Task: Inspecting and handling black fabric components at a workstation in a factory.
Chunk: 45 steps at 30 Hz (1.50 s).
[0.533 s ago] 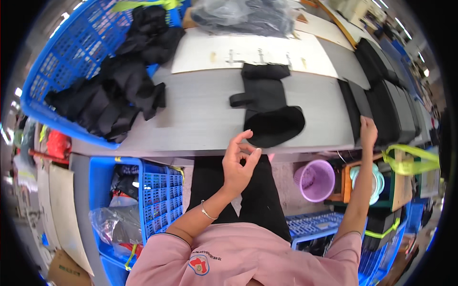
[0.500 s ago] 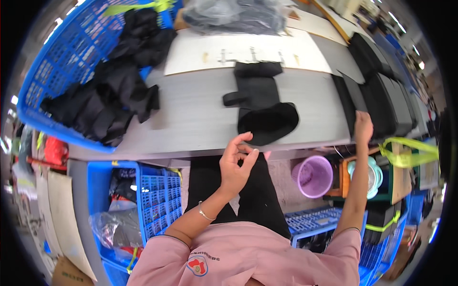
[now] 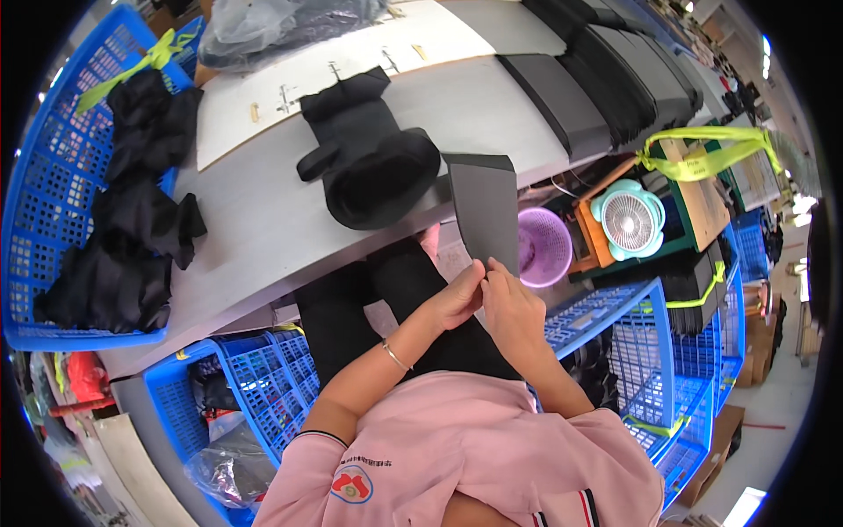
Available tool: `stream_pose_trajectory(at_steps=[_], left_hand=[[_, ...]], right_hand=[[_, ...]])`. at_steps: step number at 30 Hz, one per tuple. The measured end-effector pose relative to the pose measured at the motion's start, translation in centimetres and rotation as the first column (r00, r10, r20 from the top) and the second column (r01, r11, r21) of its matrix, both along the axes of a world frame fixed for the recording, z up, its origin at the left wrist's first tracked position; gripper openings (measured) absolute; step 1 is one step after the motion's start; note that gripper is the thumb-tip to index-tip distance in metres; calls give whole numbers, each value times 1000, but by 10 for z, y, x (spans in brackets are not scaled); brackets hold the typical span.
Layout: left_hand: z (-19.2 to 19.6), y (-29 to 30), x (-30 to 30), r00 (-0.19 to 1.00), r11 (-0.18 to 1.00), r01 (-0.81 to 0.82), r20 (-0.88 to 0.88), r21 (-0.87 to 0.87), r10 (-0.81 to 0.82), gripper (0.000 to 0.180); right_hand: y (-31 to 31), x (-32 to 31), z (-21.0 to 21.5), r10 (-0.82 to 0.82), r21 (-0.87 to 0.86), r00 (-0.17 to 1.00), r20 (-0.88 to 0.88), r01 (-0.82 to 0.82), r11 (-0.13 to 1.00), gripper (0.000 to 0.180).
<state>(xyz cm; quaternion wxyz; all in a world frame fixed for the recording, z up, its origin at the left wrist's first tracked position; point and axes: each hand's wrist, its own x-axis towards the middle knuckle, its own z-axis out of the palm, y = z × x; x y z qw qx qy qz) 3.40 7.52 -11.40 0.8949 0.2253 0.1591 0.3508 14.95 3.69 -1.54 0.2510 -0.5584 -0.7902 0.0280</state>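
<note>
Both hands meet in front of the person's body, near the bench's front edge, and share one thin grey panel (image 3: 486,211) with black along its far end. The left hand (image 3: 458,299) is closed, its thumb and fingertips gathered at the panel's near end. The right hand (image 3: 515,307) is closed there too, fingers curled against the same end and touching the left fingertips; the exact overlap of the fingers is partly hidden. From this grip the panel extends away from both hands, its far end beside the front edge of the bench (image 3: 246,228), with a purple basket (image 3: 555,250) lower down, partly behind its right side.

Left of the panel's far end, a black fabric piece (image 3: 369,149) with a side strap lies on the bench, beyond both hands. Farther right on the bench, well apart from the hands, sits a stack of dark panels (image 3: 615,83). At the bench's left end, a blue basket (image 3: 53,211) holds crumpled black fabric (image 3: 114,263).
</note>
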Motion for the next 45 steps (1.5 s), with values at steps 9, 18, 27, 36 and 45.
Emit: stream_pose_trajectory(at_steps=[9,18,27,36,45], left_hand=[[45,9,1,925,986,-151,363,72,115,96],[91,-1,-36,897,901,-432,-89,24,433,42],[88,-9,-105,-324,242,-269,-324,932,889,28],[87,65,-123,-91,166,1,-165,986,982,25],[119,22,-84,402,116,165,-174,979,899,24]], right_hand=[[-53,25,20,-139,-405,788,-599,-149,902,10],[-39,18,10,-210,-345,730,-650,-37,938,44],[-5,0,12,35,-319,854,-519,-232,919,40],[37,-28,29,66,-333,925,-374,-201,922,42],[112,-63,-47,271,76,854,-445,-265,961,21]])
